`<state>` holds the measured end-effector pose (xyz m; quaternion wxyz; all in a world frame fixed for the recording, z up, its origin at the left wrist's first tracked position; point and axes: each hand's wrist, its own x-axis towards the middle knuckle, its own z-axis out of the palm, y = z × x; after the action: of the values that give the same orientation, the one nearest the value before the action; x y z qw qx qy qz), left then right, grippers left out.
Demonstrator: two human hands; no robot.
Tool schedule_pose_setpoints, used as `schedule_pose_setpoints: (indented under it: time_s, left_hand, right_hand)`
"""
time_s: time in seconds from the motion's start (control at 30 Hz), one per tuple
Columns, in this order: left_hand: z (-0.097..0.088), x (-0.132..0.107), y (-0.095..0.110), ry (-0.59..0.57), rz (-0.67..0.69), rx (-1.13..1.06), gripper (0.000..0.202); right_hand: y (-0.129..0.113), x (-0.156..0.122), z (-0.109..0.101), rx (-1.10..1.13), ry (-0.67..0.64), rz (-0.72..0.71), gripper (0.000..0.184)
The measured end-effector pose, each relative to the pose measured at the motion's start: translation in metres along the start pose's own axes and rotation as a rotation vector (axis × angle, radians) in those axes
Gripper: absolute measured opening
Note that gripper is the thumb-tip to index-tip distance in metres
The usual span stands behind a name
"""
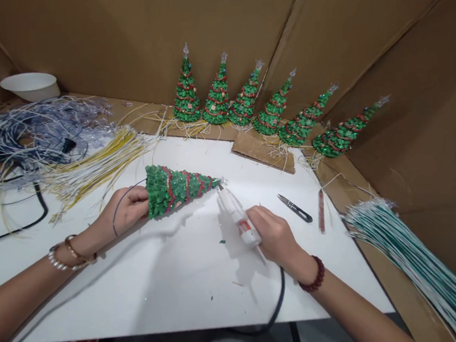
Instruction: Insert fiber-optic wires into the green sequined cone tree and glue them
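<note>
My left hand (125,208) is closed round the wide base of a small green Christmas tree cone (176,188) with red bead strands, held on its side above the white table (171,272), tip pointing right. A thin dark wire loops from that hand. My right hand (273,234) grips a white hot glue gun (238,216). Its nozzle touches or nearly touches the tree's tip and clear star topper (222,181). The gun's black cord (278,303) drops off the table's near edge.
Several finished green trees (217,96) stand in a row along the cardboard back wall. Black thread snips (295,208) and a reddish stick (321,211) lie right of the gun. Yellow wires (93,164), dark and clear cables (32,127), a white bowl (31,85) sit left; green-white wires (408,250) right.
</note>
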<state>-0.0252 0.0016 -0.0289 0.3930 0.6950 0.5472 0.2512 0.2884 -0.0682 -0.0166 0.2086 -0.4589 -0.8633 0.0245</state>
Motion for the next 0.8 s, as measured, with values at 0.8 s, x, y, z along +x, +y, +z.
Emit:
schedule_pose_setpoints:
  time_s: [0.8]
  left_hand:
    - [0.004,0.002,-0.009,0.016,0.041,-0.013,0.031]
  right_hand:
    - [0.004,0.009,0.001,0.033,-0.067,0.015,0.017]
